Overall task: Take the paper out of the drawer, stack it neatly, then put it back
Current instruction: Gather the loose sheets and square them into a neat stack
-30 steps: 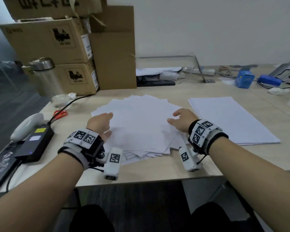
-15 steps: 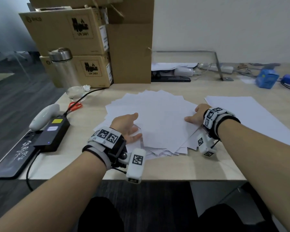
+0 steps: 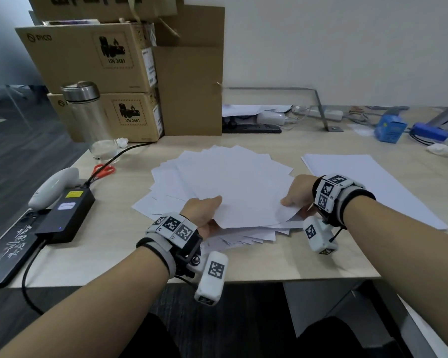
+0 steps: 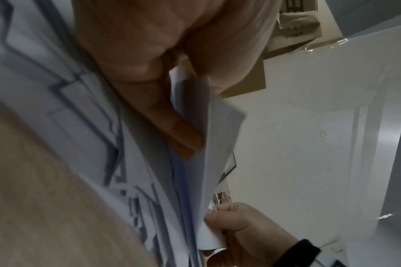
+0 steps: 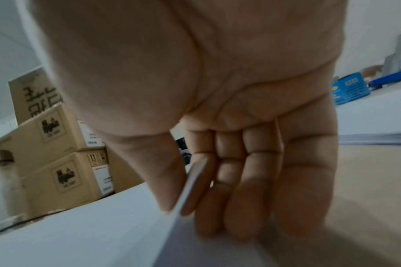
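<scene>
Paper (image 3: 225, 182) is lying fanned out in a loose, untidy pile on the middle of the desk (image 3: 308, 259), its sheets sticking out at many angles. Both hands are gripping the upper sheets at the near edge of the pile and lifting them a little off the sheets beneath. The left hand (image 3: 202, 210) is holding the near left part, thumb lying on top and fingers tucked under the paper; in the left wrist view the fingers (image 4: 172, 126) are curling round the edge of several sheets. The right hand (image 3: 299, 191) is grasping the near right corner. In the right wrist view its thumb is pressing on top of the sheets while the fingers (image 5: 252, 189) are reaching underneath, so the paper is being pinched between them.

A second, neater stack of paper (image 3: 367, 182) is lying flat on the desk to the right, apart from the fanned pile. Cardboard boxes (image 3: 93, 60) are standing stacked at the far left corner, with a metal-capped bottle (image 3: 84, 109) in front of them. Red-handled scissors (image 3: 102, 169) are lying near the left edge, beside a black power box (image 3: 65, 215) with a cable running from it. A blue box (image 3: 389, 127) is sitting at the far right of the desk.
</scene>
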